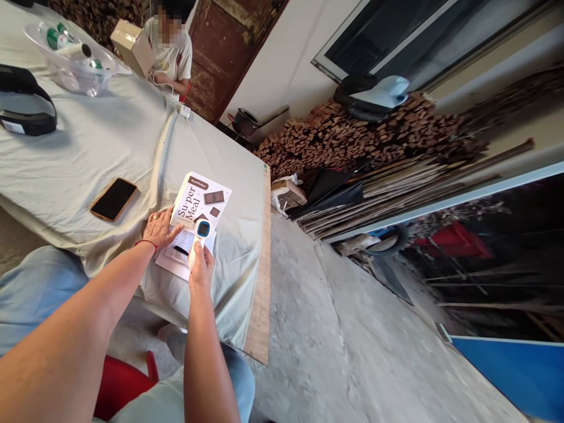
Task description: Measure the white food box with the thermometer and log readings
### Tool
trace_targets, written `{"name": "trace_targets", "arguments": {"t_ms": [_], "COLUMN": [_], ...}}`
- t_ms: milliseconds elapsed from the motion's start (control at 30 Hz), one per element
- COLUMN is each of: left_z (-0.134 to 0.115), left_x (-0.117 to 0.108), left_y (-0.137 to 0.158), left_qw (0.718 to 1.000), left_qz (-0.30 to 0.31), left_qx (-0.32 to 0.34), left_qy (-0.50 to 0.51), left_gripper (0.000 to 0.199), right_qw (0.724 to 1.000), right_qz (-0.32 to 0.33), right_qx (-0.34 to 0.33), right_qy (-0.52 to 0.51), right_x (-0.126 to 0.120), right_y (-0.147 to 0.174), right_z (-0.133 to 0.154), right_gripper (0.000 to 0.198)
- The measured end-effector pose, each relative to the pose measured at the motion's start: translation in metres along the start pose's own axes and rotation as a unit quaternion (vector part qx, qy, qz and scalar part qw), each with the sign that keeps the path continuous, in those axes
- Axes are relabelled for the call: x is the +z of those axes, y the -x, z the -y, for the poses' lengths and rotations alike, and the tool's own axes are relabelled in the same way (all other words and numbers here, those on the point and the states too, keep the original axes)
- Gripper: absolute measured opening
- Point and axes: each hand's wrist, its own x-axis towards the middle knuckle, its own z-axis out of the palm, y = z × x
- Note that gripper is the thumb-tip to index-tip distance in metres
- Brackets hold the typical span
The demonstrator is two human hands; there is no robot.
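Note:
My right hand (200,267) is closed around the handle of a white handheld device (202,229), which looks like an infrared thermometer, with a small dark screen in a blue rim. It is held over the lower edge of a white "Su-per Meal" box (209,197) printed with brown shapes. Spread at the box's lower left is my left hand (161,229), fingers stretched and touching its edge. Printed papers (170,264) lie below the box, with a black pen-like item (180,249) on them. To the left rests a phone (114,200) in an orange-brown case.
A cloth-covered table (106,147) bears a clear plastic basin (70,70) of bottles and a black device (26,106). Across it, a person (178,59) is beside a cardboard box (132,47). The bare board edge (259,317) borders concrete floor; stacked firewood (308,135) lines the wall.

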Motion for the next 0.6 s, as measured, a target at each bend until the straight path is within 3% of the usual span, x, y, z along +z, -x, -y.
{"name": "trace_targets", "arguments": {"t_ms": [100, 267, 400, 433, 500, 600], "left_z": [0.0, 0.001, 0.001, 0.0, -0.001, -0.002], "left_x": [-0.001, -0.002, -0.004, -0.004, -0.006, -0.007], "left_y": [0.0, -0.001, -0.001, -0.001, -0.002, -0.001], "left_qw": [1.0, 1.0, 1.0, 1.0, 1.0, 0.999], "left_qz": [0.0, -0.003, 0.003, 0.007, 0.015, 0.025], "left_qx": [0.004, 0.005, 0.007, 0.006, 0.004, 0.007], "left_qy": [0.003, 0.01, 0.016, 0.018, 0.02, 0.026], "left_gripper": [0.068, 0.067, 0.064, 0.064, 0.065, 0.066], "right_qw": [0.999, 0.998, 0.988, 0.979, 0.927, 0.888], "right_qz": [-0.033, -0.028, -0.051, -0.068, -0.121, -0.155], "right_qx": [-0.017, -0.039, -0.062, -0.071, -0.083, -0.065], "right_qy": [0.009, 0.049, 0.13, 0.176, 0.345, 0.428], "right_x": [0.001, 0.001, -0.021, -0.032, -0.061, -0.103], "right_y": [0.005, 0.012, 0.008, 0.005, -0.001, -0.008], "right_z": [0.004, 0.009, 0.008, 0.008, 0.007, 0.006], "right_gripper": [0.044, 0.043, 0.055, 0.059, 0.065, 0.063]}}
